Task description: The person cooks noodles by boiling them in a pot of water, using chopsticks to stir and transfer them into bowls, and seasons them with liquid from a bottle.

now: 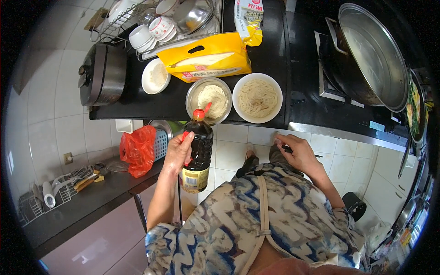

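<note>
My left hand point(180, 150) grips the red handle of a large plastic bottle of dark sauce, likely soy sauce point(201, 146). Its red flip cap is up, and the neck overlaps the near rim of a steel bowl of noodles point(213, 99). To the right of that stands a white bowl of noodles point(257, 98). In front of my body, my right hand point(298, 154) is closed around a thin black object point(286, 149), mostly hidden by the fingers; I cannot tell what it is.
Behind the bowls lies a yellow noodle package point(209, 60). A small white bowl of pale powder point(156, 76), a dark electric cooker point(103, 74) and a dish rack point(147, 53) occupy the left. At right, a large steel pot point(371, 58) sits over the stove beside a pan of food point(414, 106).
</note>
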A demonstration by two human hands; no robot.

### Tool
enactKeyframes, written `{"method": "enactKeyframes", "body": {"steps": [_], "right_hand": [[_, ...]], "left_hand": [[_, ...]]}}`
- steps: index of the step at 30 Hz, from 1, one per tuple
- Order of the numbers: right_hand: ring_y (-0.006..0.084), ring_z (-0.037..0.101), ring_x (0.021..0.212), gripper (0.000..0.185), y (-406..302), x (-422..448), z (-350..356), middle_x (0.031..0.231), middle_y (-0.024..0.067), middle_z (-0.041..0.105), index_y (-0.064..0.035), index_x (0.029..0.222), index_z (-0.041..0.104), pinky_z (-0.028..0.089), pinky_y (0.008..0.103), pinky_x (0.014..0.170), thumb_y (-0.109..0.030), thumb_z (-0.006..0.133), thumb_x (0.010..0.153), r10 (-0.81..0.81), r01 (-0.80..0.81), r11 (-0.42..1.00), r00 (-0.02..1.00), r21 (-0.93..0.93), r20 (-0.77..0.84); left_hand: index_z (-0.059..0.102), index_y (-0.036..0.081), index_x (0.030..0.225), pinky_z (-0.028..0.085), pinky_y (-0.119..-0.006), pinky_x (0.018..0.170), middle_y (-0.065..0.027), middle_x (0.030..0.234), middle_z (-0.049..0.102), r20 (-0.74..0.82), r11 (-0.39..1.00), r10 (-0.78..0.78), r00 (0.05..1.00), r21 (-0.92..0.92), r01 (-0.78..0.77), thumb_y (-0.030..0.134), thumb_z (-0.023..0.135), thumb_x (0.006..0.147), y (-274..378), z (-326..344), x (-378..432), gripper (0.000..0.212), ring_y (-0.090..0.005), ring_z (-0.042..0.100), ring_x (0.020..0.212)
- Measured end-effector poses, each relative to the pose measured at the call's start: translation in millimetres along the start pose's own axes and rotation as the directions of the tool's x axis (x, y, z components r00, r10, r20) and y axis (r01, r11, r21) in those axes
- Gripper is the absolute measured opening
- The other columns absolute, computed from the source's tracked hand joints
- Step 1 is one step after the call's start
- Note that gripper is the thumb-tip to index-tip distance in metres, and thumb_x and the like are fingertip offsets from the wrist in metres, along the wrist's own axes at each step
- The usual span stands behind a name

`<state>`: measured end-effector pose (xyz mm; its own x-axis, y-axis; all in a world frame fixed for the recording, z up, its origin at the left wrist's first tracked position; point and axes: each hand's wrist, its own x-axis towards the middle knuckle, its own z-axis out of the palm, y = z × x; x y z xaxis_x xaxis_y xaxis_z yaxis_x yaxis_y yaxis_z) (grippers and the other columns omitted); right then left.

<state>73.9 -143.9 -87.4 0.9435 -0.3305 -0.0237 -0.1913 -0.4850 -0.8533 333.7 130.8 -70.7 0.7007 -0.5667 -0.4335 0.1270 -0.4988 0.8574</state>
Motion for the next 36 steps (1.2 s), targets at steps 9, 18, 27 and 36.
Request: {"method": "enactKeyframes", "body": {"steps": [9, 18, 27, 36], "right_hand": [[0.0304, 0.063, 0.078, 0.028, 2, 5, -7, 0.090, 0.0160, 0.064, -0.0012, 0.110, 0.058, 0.051, 0.0334, 0.069, -0.005, 0.058, 0.082, -0.011, 0.012, 0.999, 1.000, -0.040, 0.021], [0.0282, 0.063, 0.077, 0.030, 6, 8, -6, 0.087, 0.0149, 0.063, -0.0009, 0.110, 0.058, 0.051, 0.0320, 0.067, -0.003, 0.059, 0.081, -0.051, 0.051, 0.997, 0.999, -0.054, 0.008], [0.0283, 0.063, 0.076, 0.030, 6, 6, -7, 0.087, 0.0149, 0.063, -0.0006, 0.110, 0.058, 0.051, 0.0319, 0.067, -0.001, 0.059, 0.080, -0.040, 0.040, 0.998, 0.999, -0.050, 0.011], [0.0295, 0.063, 0.078, 0.031, -5, 5, -2, 0.089, 0.0156, 0.063, -0.0006, 0.110, 0.058, 0.051, 0.0326, 0.068, -0.003, 0.059, 0.079, -0.053, 0.055, 0.995, 0.998, -0.079, 0.032]], "left_hand": [[0.048, 0.011, 0.072, 0.027, -0.020, 0.030, 0.0043, 0.046, 0.040, -0.006, 0.999, -0.032, 0.999, -0.007, 0.032, 0.033, 0.065, 0.086, 12, 5, -2, 0.031, -0.0055, 0.032, 0.032], [0.047, 0.012, 0.071, 0.025, -0.021, 0.030, 0.0041, 0.045, 0.039, -0.006, 0.997, -0.081, 0.997, -0.007, 0.081, 0.034, 0.065, 0.086, 15, 8, -2, 0.032, -0.0052, 0.031, 0.032], [0.048, 0.011, 0.072, 0.026, -0.020, 0.030, 0.0039, 0.045, 0.040, -0.082, 0.948, -0.261, 0.962, -0.208, 0.239, 0.035, 0.064, 0.086, 27, 14, -7, 0.032, -0.0052, 0.032, 0.032], [0.050, 0.009, 0.073, 0.029, -0.020, 0.034, 0.0041, 0.047, 0.042, -0.065, 0.961, -0.113, 0.991, -0.259, 0.093, 0.033, 0.062, 0.088, 27, 14, -25, 0.030, -0.0051, 0.034, 0.035]]}}
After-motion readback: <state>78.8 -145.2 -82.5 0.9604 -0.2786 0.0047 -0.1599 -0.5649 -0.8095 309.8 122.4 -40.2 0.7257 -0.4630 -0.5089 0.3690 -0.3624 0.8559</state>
